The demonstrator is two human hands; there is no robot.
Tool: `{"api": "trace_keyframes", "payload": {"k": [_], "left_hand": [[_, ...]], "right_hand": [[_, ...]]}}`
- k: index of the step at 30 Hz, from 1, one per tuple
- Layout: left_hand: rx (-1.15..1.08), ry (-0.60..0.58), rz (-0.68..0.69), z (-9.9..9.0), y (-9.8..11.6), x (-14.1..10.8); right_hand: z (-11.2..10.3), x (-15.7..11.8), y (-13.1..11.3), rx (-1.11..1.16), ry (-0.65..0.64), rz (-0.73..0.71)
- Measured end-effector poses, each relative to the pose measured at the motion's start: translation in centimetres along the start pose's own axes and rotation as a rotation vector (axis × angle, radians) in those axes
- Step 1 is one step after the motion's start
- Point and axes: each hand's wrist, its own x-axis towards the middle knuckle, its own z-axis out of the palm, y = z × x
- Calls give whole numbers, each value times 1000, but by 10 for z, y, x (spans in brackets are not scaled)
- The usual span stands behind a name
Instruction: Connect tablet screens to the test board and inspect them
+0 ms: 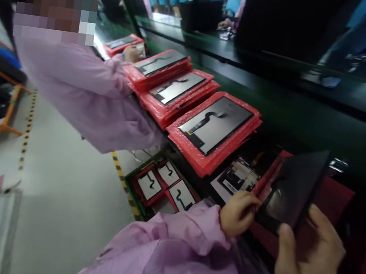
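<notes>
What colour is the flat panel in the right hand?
The panel looks black, with a dull greyish shine; the head view shows it best.

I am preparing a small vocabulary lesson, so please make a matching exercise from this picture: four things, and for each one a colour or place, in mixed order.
1. Dark panel
2. Crate
3. Floor tape
4. Bubble wrap

A. Red
B. Held in the right hand
C. Yellow and black
D. Green

Pairs: 1-B; 2-D; 3-C; 4-A

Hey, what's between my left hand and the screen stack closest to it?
In the head view, a board with exposed circuitry lies between your left hand and that screen stack.
</notes>
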Motion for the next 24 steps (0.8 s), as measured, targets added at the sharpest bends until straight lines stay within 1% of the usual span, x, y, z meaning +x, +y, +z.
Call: {"api": "trace_keyframes", "payload": {"k": [1, 2, 3, 5, 6, 7, 9, 10, 11, 12, 14, 15, 16, 17, 18, 20, 22, 23, 24], "left_hand": [[-108, 60, -70, -6, 7, 8], [-223, 106, -120, -11, 13, 17], [-340, 145, -140, -16, 18, 29], [-497, 105, -100, -24, 25, 54], [-527, 51, -58, -26, 26, 65], [-528, -18, -23, -28, 27, 76], [-440, -97, -9, -32, 29, 89], [-375, -116, -19, -33, 29, 93], [-314, -123, -33, -35, 30, 94], [-268, -122, -45, -36, 32, 94], [-229, -110, -60, -37, 34, 91], [-221, -110, -63, -36, 36, 89], [-210, -108, -63, -36, 37, 88], [-183, -110, -60, -35, 37, 87], [-144, -116, -55, -34, 37, 86], [-69, -143, -36, -33, 37, 86], [-59, -163, -35, -33, 37, 87], [-95, -164, -49, -33, 38, 87], [-164, -148, -75, -33, 40, 87]], "right_hand": [[3, 6, -10, 26, 68, -25], [6, 10, -17, 58, 95, -37], [9, 13, -23, 85, 118, -52], [14, 14, -29, 144, 101, -80], [17, 13, -31, 189, 68, -97], [19, 11, -32, 251, 20, -112], [24, 6, -29, 414, -69, -118], [28, 3, -25, 494, -77, -92], [33, 1, -19, 556, -54, -34], [39, 0, -12, 591, -8, 54], [52, -1, 4, 585, 76, 264], [58, -1, 11, 558, 79, 350], [63, -1, 16, 532, 55, 395], [66, -2, 18, 516, 15, 386], [66, -2, 17, 518, -34, 321], [62, -5, 9, 578, -112, 92], [52, -8, -3, 666, -130, -131], [48, -9, -7, 701, -122, -187], [46, -10, -9, 722, -101, -190]]}}
